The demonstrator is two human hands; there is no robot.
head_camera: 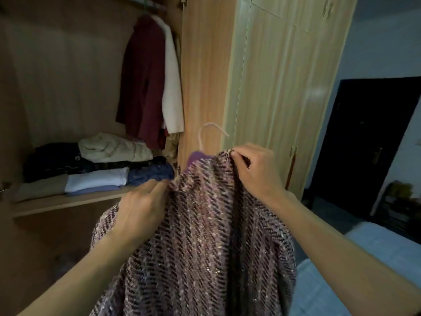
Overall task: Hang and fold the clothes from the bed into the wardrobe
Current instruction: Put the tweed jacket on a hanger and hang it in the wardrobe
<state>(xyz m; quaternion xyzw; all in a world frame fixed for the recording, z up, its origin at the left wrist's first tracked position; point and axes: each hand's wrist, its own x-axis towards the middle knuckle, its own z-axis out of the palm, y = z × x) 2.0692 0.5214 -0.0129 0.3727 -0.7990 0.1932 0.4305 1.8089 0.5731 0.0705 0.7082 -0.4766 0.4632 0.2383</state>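
Observation:
A purple tweed jacket with dark diagonal stripes hangs in front of me on a purple hanger with a pale hook. My left hand pinches the jacket's left shoulder edge. My right hand grips the fabric at the right shoulder, near the collar. The open wardrobe is to the left, with a maroon coat and a white garment hanging from its rail. The blue bed lies at the lower right.
Folded clothes in dark, cream, light blue and navy are stacked on the wardrobe shelf. Shut wardrobe doors stand to the right. A dark doorway is at the far right, with a small stand of things beside it.

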